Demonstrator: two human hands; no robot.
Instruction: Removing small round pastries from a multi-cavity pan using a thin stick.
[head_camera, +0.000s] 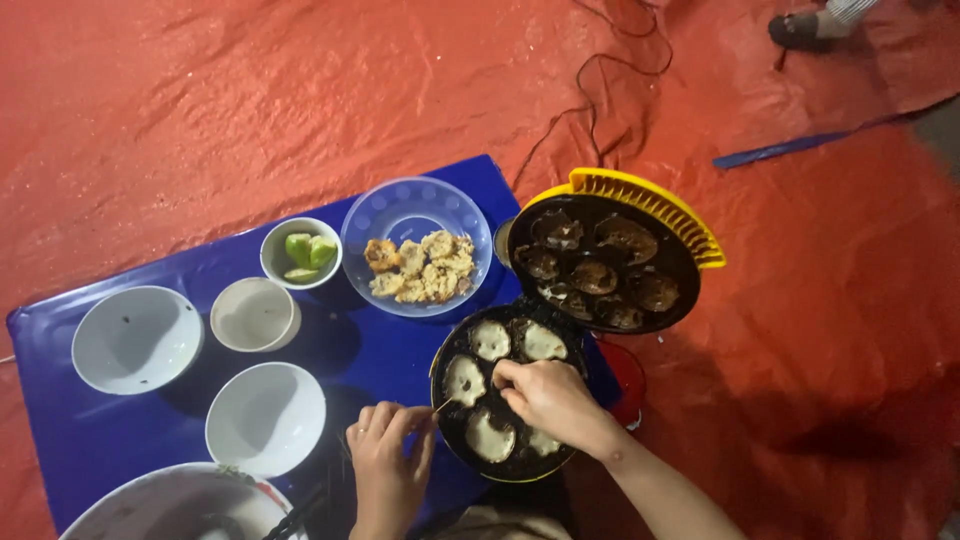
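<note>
Presently, at the blue table's (400, 360) right edge:

- Cake maker (510, 390), one: round, black plates, yellow shell, lid (605, 262) open and tilted back past the edge.
- Batter cakes (490, 340), five or so visible in the lower plate's wells, pale and set on top; the lid's wells show only dark residue.
- Right hand (550, 400): over the plate's middle, fingers bunched downward among the cakes; whether they pinch anything cannot be told.
- Left hand (388, 462): fingers closed on a thin wooden skewer (443, 406), tip at the plate's left rim.
- Handling, as a judgement: work the skewer under a cake's edge and lift gently, keeping fingertips off the hot metal.
- Clear blue bowl (415, 205), one, at the far edge, holding a pile of browned cakes (425, 268).
- Small bowl of lime wedges (301, 252), one.
- White cup (254, 314), one.
- White bowls (137, 338), two, toward the left edge.
- Large bowl (170, 505), one, at the near edge.
</note>
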